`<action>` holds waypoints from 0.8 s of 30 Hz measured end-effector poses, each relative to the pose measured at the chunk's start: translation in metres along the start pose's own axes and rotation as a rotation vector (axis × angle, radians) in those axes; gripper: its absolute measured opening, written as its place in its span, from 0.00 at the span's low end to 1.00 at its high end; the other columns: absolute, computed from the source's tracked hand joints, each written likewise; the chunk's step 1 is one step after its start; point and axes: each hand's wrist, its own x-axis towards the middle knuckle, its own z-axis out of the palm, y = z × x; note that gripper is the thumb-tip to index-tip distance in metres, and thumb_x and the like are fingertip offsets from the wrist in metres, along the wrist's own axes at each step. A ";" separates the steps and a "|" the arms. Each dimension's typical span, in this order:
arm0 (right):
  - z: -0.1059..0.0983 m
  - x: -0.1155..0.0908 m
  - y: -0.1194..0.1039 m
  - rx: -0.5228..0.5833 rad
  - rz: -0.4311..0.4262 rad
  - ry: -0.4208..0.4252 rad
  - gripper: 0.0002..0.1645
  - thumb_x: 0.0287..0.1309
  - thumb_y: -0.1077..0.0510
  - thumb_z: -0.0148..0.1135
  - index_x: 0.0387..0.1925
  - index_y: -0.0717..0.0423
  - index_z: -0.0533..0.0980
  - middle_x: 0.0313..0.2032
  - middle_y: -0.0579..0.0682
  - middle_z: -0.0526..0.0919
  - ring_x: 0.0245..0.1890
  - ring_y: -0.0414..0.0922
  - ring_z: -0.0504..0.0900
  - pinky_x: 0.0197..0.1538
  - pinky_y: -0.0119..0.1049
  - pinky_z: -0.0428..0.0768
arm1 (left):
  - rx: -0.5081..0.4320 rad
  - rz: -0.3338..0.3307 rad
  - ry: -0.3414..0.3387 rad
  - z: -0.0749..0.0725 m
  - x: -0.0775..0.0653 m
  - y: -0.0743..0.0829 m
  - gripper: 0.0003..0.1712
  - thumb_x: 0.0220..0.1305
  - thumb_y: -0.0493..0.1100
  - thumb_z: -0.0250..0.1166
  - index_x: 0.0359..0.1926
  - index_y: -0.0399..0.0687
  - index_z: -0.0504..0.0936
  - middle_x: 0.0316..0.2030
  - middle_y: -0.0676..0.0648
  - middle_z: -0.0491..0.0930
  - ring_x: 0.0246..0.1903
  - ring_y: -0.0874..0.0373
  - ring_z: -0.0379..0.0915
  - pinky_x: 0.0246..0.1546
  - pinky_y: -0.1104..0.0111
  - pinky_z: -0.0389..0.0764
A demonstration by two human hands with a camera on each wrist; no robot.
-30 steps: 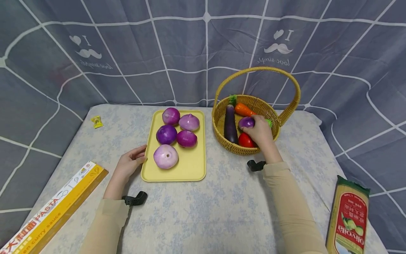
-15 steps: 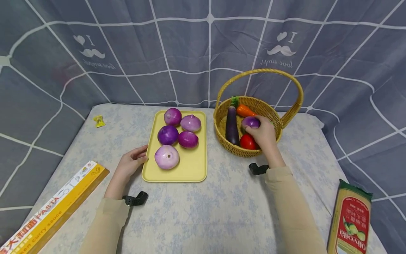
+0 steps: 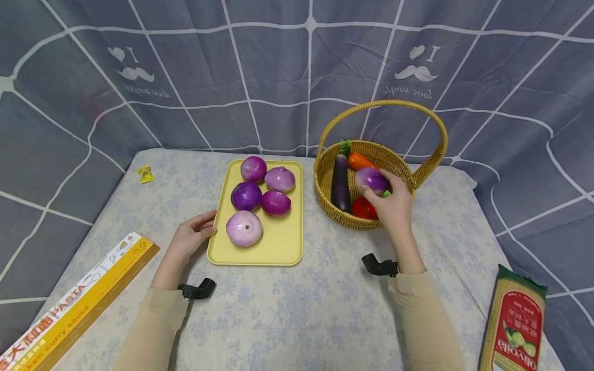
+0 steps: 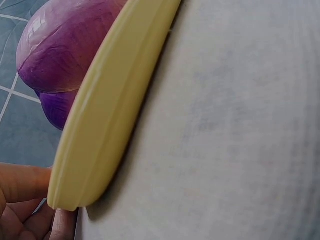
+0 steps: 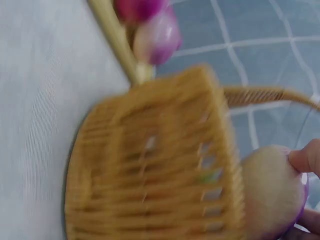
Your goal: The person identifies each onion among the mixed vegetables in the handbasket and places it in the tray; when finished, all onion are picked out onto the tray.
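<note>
My right hand [image 3: 394,202] grips a purple-and-white onion [image 3: 370,180] over the wicker basket [image 3: 345,220]. In the right wrist view the onion [image 5: 272,192] shows at the basket's rim, thumb on one side and fingers below. Inside the basket lie a dark eggplant [image 3: 341,185], an orange carrot [image 3: 359,161] and a red tomato [image 3: 363,208]; a bit of green shows by my hand. My left hand [image 3: 189,238] holds the left edge of the yellow tray [image 3: 278,252], thumb and fingers at its rim [image 4: 105,115]. Several onions, including a pale one [image 3: 244,228], sit on the tray.
A long yellow pasta box [image 3: 83,304] lies at the left, and a small yellow wrapped candy [image 3: 145,174] at the back left. At the front right is a pasta bag [image 3: 515,319]. The basket's tall handle [image 3: 394,103] arches above it. A grey curtain [image 3: 278,67] hangs behind.
My right hand has raised the onion from among the vegetables in the basket, so more of it shows. The left hand stays at the tray's edge.
</note>
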 end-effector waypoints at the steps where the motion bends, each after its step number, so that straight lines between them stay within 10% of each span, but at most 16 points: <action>1: 0.000 -0.004 -0.004 0.020 0.000 -0.004 0.36 0.57 0.49 0.69 0.66 0.55 0.72 0.63 0.58 0.74 0.62 0.56 0.74 0.65 0.52 0.74 | 0.002 -0.001 0.001 0.000 0.000 0.000 0.31 0.74 0.39 0.55 0.74 0.47 0.62 0.66 0.37 0.71 0.65 0.46 0.66 0.66 0.57 0.70; 24: 0.080 -0.092 -0.049 0.177 -0.243 -0.325 0.35 0.51 0.55 0.74 0.61 0.53 0.76 0.61 0.51 0.78 0.62 0.50 0.77 0.67 0.46 0.74 | -0.007 -0.013 0.005 0.000 0.002 0.000 0.31 0.74 0.38 0.55 0.74 0.48 0.61 0.67 0.37 0.70 0.66 0.46 0.66 0.67 0.55 0.69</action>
